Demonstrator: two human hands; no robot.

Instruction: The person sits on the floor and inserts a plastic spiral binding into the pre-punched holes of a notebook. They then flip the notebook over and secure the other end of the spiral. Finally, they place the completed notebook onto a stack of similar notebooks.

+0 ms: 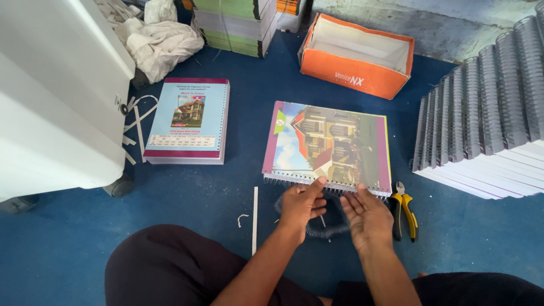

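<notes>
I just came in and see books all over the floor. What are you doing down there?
A person sits on the blue floor with a notebook in front of them. The left hand and right hand are at its wire spiral edge, fingers on the coil. Yellow-handled pliers lie beside the right hand. Another stack of notebooks sits to the left, and an orange box stands behind.

Blue floor (238, 187) carries notebook (328, 147), book stack (188, 120), pliers (406, 209), orange box (356, 55).

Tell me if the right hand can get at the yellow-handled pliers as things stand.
Probably yes. The pliers lie on the blue floor just beside the right hand, on its outer side, with nothing lying between them and the hand holding nothing.
</notes>
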